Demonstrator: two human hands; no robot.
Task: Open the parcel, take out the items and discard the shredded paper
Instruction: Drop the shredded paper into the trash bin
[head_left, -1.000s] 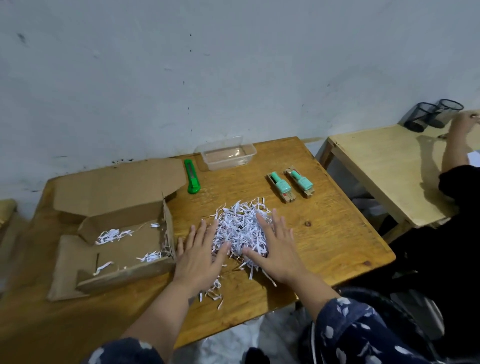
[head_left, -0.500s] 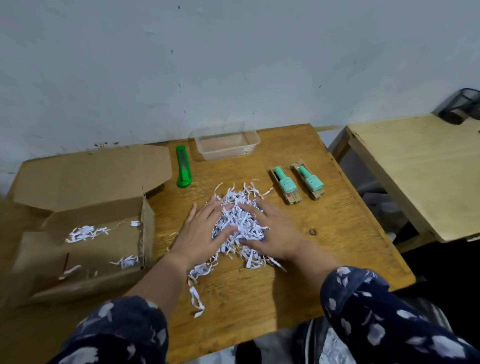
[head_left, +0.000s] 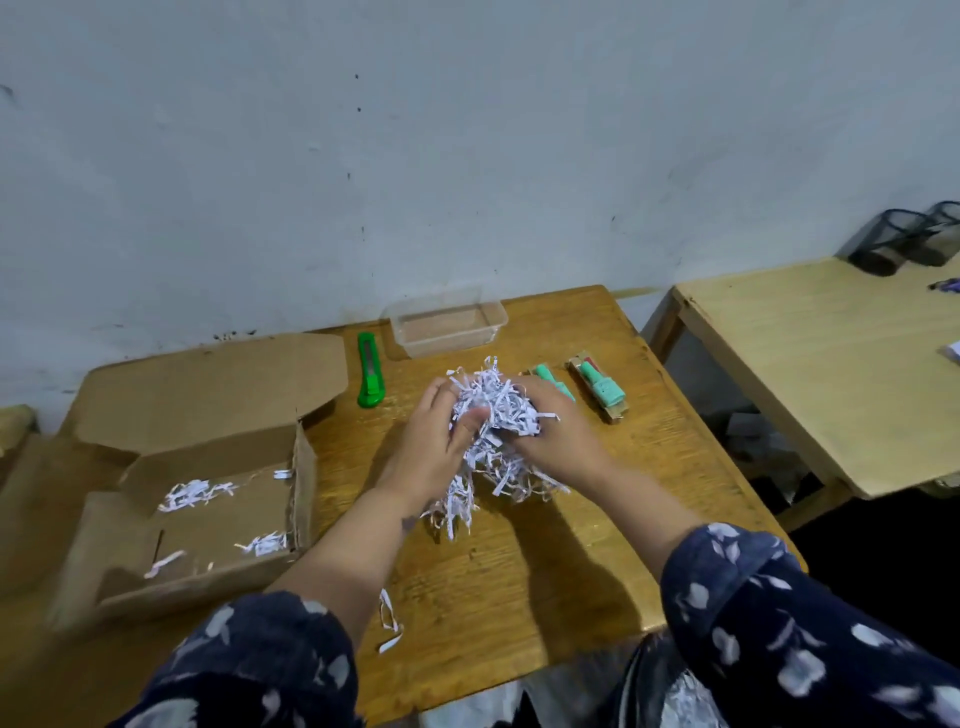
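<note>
Between both hands, mid-table: shreds (head_left: 493, 410), one white bundle, pressed from two sides and lifted at its top, loose tails trailing down to the table (head_left: 519, 582) at the near side.

Left hand (head_left: 431, 447): cupped against the bundle's left flank, thumb pressed into the paper, fingers curled round the far side. Closed on the shreds.

Right hand (head_left: 561, 441): cupped against the right flank, fingers buried in the paper. Closed on the shreds. Neither hand is nearer; the bundle sits evenly between them.

Stray strip (head_left: 389, 621): lies alone on the table, well near of the bundle, close to the near edge and nearer the left forearm.

Box (head_left: 208, 519): open, flaps spread, left of the hands and well apart from them. Holds a few leftover tufts of paper on its floor.

Items (head_left: 602, 389): two mint-green pieces on card backing, already out, just right of and beyond the right hand, long axes running far-left to near-right. The nearer-left one is partly hidden by the paper.

Knife (head_left: 370, 371): green, long axis near to far, lying just far-left of the left hand.

Tray (head_left: 447, 325): clear plastic, apparently bare inside, at the far edge of the table, directly beyond the bundle.

Judgement: the bundle is gathered but has no compact axis; its tails hang low at the near side, so a lift probably sheds strips there. No bin shows in this view. Leftovers in the box and the stray strip probably need a second pass.
</note>
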